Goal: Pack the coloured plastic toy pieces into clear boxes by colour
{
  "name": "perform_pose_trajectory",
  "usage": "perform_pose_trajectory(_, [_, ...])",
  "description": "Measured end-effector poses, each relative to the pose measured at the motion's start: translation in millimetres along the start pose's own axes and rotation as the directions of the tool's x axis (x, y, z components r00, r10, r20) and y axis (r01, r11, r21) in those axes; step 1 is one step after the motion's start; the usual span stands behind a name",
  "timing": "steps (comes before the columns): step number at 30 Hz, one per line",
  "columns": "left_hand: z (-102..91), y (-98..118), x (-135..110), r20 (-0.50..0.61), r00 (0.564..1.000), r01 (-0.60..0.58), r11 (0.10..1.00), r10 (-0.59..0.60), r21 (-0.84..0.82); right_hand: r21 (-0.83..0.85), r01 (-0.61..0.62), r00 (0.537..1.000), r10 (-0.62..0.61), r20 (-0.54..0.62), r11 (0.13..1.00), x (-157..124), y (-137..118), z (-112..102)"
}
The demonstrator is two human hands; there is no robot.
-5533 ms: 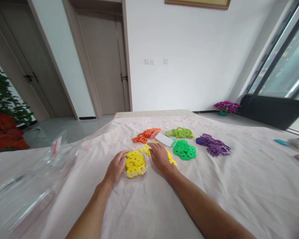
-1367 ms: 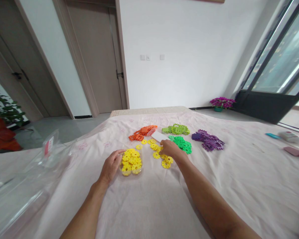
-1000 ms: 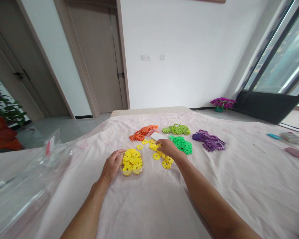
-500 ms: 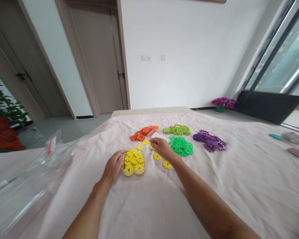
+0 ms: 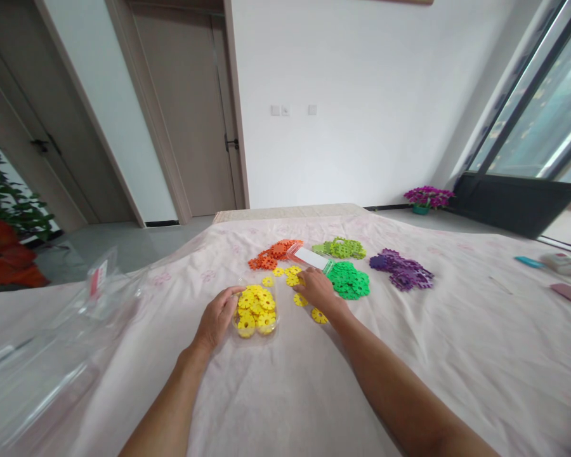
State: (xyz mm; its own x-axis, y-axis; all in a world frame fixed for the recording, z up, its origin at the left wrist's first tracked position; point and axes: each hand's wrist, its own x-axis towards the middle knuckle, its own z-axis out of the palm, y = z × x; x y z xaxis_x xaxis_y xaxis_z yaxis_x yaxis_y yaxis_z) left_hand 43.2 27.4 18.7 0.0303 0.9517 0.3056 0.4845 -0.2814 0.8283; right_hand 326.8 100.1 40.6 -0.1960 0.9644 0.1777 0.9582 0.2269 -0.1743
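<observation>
My left hand (image 5: 216, 319) grips the left edge of a small clear bag (image 5: 257, 311) filled with yellow flower-shaped plastic pieces; it lies on the pink bedsheet (image 5: 290, 381). My right hand (image 5: 318, 289) rests palm down just right of the bag, fingers curled together over loose yellow pieces (image 5: 292, 278). More yellow pieces (image 5: 320, 315) lie by my right wrist.
Beyond my hands lie an orange pile (image 5: 273, 254), a light green pile (image 5: 342, 247), a bright green pile (image 5: 349, 281), a purple pile (image 5: 402, 270) and a flat white packet (image 5: 311, 258). Large clear plastic bags (image 5: 76, 317) sit at the left. Small items (image 5: 559, 262) lie far right.
My right hand has gathered the loose yellow pieces, shifting left and then slightly toward me; fewer lie scattered. My left hand has stayed on the bag.
</observation>
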Motion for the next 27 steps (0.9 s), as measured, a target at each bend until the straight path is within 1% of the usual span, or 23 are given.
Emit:
perform_pose_trajectory(5, [0.4, -1, 1, 0.007, 1.0, 0.007, 1.0, -0.007, 0.001, 0.083, -0.042, 0.999, 0.043, -0.016, 0.996, 5, 6, 5])
perform_pose_trajectory(8, [0.2, 1, 1, 0.006, 1.0, 0.015, 1.0, -0.015, 0.009, 0.143, -0.032, 0.999, 0.037, -0.034, 0.989, 6, 7, 6])
perform_pose_trajectory(12, [-0.2, 3, 1, 0.002, 1.0, 0.013, 1.0, -0.013, 0.012, 0.181, -0.005, 0.996, 0.02, -0.081, 0.984, 7, 5, 8])
perform_pose_trajectory(15, [-0.2, 3, 0, 0.001, 1.0, 0.011, 1.0, -0.011, 0.006, 0.301, -0.013, 0.993, 0.049, -0.112, 0.953, 9, 4, 10])
perform_pose_trajectory(17, [0.0, 2, 0, -0.002, 1.0, 0.012, 1.0, -0.012, 0.004, 0.415, -0.015, 0.987, 0.08, -0.14, 0.91, 11, 2, 11])
perform_pose_trajectory(19, [0.2, 0, 0, -0.002, 1.0, 0.011, 1.0, -0.011, 0.002, 0.542, 0.003, 0.979, 0.108, -0.172, 0.84, 13, -2, 11])
perform_pose_trajectory(20, [0.3, 0, 1, 0.0, 1.0, 0.011, 1.0, -0.011, 0.001, 0.617, 0.016, 0.976, 0.122, -0.181, 0.787, 13, -5, 10])
perform_pose_trajectory(21, [0.4, 0, 1, 0.001, 1.0, 0.01, 1.0, -0.01, -0.002, 0.697, 0.028, 0.975, 0.135, -0.178, 0.716, 12, -9, 8])
perform_pose_trajectory(23, [0.5, -1, 1, 0.004, 1.0, 0.006, 1.0, -0.006, -0.007, 0.846, 0.043, 0.981, 0.14, -0.138, 0.531, 9, -20, 3])
perform_pose_trajectory(25, [0.6, -1, 1, 0.007, 1.0, 0.004, 1.0, -0.004, -0.013, 0.937, 0.044, 0.995, 0.07, -0.073, 0.346, 5, -32, -3])
perform_pose_trajectory(26, [0.7, -1, 1, 0.009, 1.0, 0.006, 1.0, -0.006, -0.014, 0.959, 0.04, 0.999, 0.008, -0.044, 0.282, 3, -37, -6])
perform_pose_trajectory(27, [0.7, -1, 1, 0.01, 1.0, 0.008, 1.0, -0.008, -0.015, 0.968, 0.034, 0.998, -0.053, -0.022, 0.248, 2, -41, -8])
